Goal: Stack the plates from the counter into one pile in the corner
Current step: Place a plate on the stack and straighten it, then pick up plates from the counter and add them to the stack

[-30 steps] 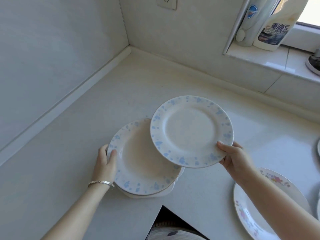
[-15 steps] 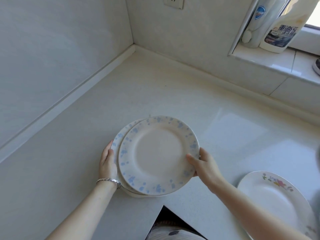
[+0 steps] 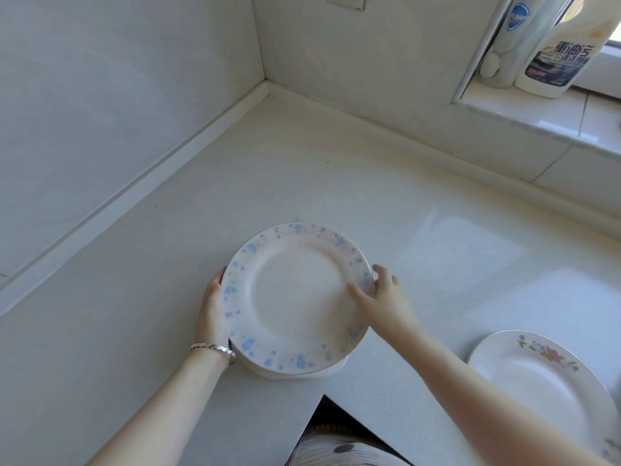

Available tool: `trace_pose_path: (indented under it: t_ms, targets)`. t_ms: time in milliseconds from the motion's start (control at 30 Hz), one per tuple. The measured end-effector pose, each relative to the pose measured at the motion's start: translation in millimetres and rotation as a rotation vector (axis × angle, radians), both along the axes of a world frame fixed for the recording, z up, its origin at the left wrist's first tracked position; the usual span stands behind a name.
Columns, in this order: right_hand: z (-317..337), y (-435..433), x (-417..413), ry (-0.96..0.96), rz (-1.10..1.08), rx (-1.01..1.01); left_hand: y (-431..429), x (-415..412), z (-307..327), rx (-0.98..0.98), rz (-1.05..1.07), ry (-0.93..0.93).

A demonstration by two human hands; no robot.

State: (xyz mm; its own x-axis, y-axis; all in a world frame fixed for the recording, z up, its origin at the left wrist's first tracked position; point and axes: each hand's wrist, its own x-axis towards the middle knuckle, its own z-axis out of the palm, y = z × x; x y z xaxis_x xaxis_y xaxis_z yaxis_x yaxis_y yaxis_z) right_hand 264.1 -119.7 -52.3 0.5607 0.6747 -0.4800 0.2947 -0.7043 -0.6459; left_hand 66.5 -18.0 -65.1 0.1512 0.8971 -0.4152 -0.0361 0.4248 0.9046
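Observation:
A white plate with blue speckles on its rim lies on top of a small pile of plates on the pale counter, near the counter's inner cut-out edge. My left hand holds the pile's left edge, with the fingers hidden under the rim. My right hand grips the top plate's right rim, thumb on top and fingers curled past the edge. A white plate with a flower pattern lies on the counter at the lower right, partly behind my right forearm.
The counter runs back into a wall corner at the top middle. A window sill at the upper right carries a detergent jug and a white bottle. A wall socket sits above the corner.
My right hand carried the blue-speckled plate left and down onto the pile and now has it centred over the plates below. My left hand stayed at the pile's left edge.

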Motion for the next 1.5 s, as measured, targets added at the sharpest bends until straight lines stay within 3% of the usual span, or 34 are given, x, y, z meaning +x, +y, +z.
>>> trace_pose_path:
  t_ms: [67, 133, 233, 533, 667, 767, 833, 900, 967, 1033, 1100, 1167, 1233, 1333, 1500]
  targets:
    - [-4, 12, 1, 0.287, -0.154, 0.151, -2, 0, 1, -0.010, -0.012, -0.017]
    - [-9, 18, -3, 0.441, -0.206, 0.262, -3, 1, -2, -0.010, -0.008, -0.028]
    - [-18, 10, -7, 0.500, -0.248, 0.372, -2, -3, -11, -0.030, -0.007, -0.045]
    - [-39, 0, -6, 0.673, -0.212, 0.405, 1, -13, -22, 0.029, -0.050, -0.060]
    - [-33, 0, -3, 0.611, -0.141, 0.364, 12, -15, -22, 0.006, -0.089, 0.097]
    - [-20, -6, 3, 0.515, -0.072, 0.309, 13, -11, -1, 0.147, -0.057, 0.546]
    - [-15, -21, 11, 0.406, -0.067, 0.226, 8, 3, 21, 0.449, -0.072, 0.780]
    - [-13, -43, 24, 0.292, -0.034, 0.118, -5, 31, 38, 0.785, -0.144, 0.773]
    - [-11, -75, 42, 0.221, -0.011, 0.026, -27, 68, 51, 0.891, -0.296, 0.638]
    - [-7, -113, 61, 0.150, -0.033, -0.039, -57, 111, 51, 0.717, -0.507, 0.485]
    - [-2, -154, 79, 0.090, -0.088, -0.087, -89, 155, 36, 0.472, -0.790, 0.455]
    - [2, -193, 94, 0.048, -0.156, -0.127, -121, 193, 8, 0.185, -1.030, 0.543]
    - [6, -230, 106, 0.024, -0.228, -0.147, -148, 224, -18, -0.053, -1.142, 0.660]
    - [5, -279, 120, 0.007, -0.367, -0.152, -181, 252, -44, -0.112, -1.112, 0.788]
    - [-8, -344, 138, 0.030, -0.574, -0.175, -207, 274, -54, -0.212, -0.899, 0.760]
